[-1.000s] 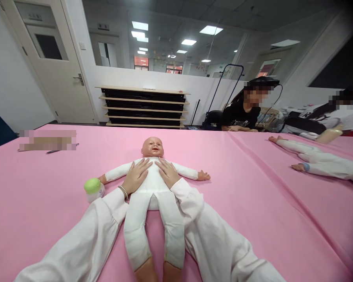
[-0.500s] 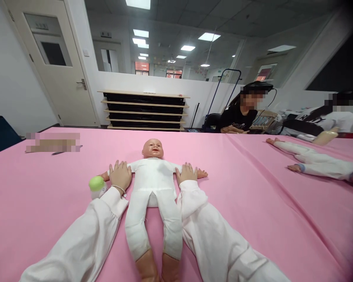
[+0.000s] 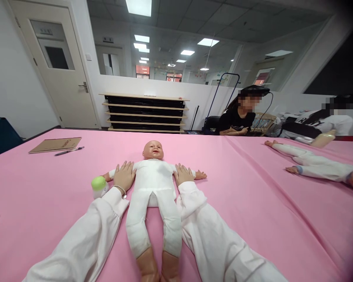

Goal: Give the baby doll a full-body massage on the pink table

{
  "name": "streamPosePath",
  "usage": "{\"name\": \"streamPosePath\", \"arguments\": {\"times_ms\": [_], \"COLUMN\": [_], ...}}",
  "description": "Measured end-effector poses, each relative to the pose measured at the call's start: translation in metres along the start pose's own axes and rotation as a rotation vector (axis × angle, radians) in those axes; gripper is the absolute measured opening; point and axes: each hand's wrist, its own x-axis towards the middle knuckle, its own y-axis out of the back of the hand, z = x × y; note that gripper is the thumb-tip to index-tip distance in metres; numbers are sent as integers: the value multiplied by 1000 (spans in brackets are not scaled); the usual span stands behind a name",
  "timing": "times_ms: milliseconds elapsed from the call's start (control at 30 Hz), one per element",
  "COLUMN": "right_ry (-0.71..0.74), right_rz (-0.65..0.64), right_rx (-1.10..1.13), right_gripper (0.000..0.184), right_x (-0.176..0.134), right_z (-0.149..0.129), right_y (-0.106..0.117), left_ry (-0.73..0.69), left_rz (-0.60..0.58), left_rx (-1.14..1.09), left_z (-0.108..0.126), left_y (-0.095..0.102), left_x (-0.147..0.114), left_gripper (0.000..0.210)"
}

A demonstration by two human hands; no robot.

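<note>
Pink cloth (image 3: 238, 203) likely cushions the doll (image 3: 154, 178); left hand (image 3: 124, 176) and right hand (image 3: 183, 174) lie flat on its arms, fingers (image 3: 131, 168) slightly spread, gripping nothing.

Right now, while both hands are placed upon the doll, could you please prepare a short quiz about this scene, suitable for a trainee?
1. Which thing stands beside the left hand, on the side away from the doll?
2. True or false: the right hand lies on the doll's head.
3. Fill in: around the wrist of the left hand there is a ____.

Key:
1. The jar with a green lid.
2. False; it lies on one of the doll's arms.
3. Bracelet.
</note>
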Motion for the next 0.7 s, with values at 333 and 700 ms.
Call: {"name": "streamPosePath", "arguments": {"times_ms": [333,700], "right_ry": [143,759], "right_rz": [-130,-338], "right_rx": [320,367], "right_gripper": [52,37], "right_x": [22,-40], "right_z": [-40,-66], "right_y": [24,43], "left_ry": [75,93], "left_rz": [24,12], "left_rx": [21,11], "left_z": [7,6], "left_y": [4,-1], "left_x": [-5,-4], "left_gripper": [46,45]}}
